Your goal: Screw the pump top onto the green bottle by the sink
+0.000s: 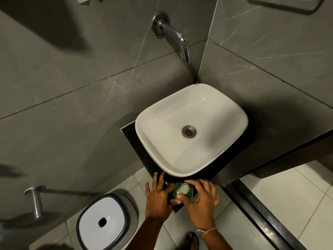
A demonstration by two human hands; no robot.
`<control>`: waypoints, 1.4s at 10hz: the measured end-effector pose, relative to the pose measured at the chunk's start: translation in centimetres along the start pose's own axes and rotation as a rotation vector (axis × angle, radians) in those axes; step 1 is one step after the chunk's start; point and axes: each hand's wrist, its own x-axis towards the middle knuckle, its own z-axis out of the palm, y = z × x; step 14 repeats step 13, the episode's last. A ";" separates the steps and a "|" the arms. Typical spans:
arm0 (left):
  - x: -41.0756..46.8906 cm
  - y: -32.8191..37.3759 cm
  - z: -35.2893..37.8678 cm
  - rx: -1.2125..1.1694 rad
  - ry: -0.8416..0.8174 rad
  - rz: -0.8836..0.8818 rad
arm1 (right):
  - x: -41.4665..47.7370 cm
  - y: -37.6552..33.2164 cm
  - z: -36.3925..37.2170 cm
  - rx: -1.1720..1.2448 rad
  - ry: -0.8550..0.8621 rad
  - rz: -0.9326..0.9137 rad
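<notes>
A: Item one, green bottle [182,193] — location?

B: Standing on the dark bench [129,136], at its near corner, just in front of the white sink [191,130]. One bottle only. White pump top [183,188] sits at its mouth, one piece; whether the thread is engaged I cannot tell

A: Hands?

B: Two. Left hand [158,197] lies against the bottle's left side, fingers spread and fairly straight, bracing rather than closed round it. Right hand [201,202] is curled about the right side, thumb tip at the near rim, fingers bent over the far side; a loose hold on the bottle near the collar

A: Handling notes?

B: Judged a light, smooth plastic, likely slippery near a basin and easy to tip at a bench edge. Best taken low on the body with one hand, the other turning the top by its collar, not the nozzle

A: Remaining count?

B: One wall tap [173,35], one drain [188,131], one white-lidded bin [103,222] on the floor, one sandalled foot [192,240]
</notes>
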 end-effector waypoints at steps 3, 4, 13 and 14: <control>-0.2 0.0 0.2 -0.006 0.014 -0.022 | -0.5 -1.5 -1.8 0.149 0.103 0.013; -0.3 0.1 0.3 -0.008 0.011 -0.029 | -0.2 -1.7 -1.2 0.168 0.101 0.044; -2.0 -2.1 -6.8 -0.010 0.306 -0.033 | 0.8 -7.4 -13.5 0.612 0.072 -0.044; -2.0 -2.1 -6.8 -0.010 0.306 -0.033 | 0.8 -7.4 -13.5 0.612 0.072 -0.044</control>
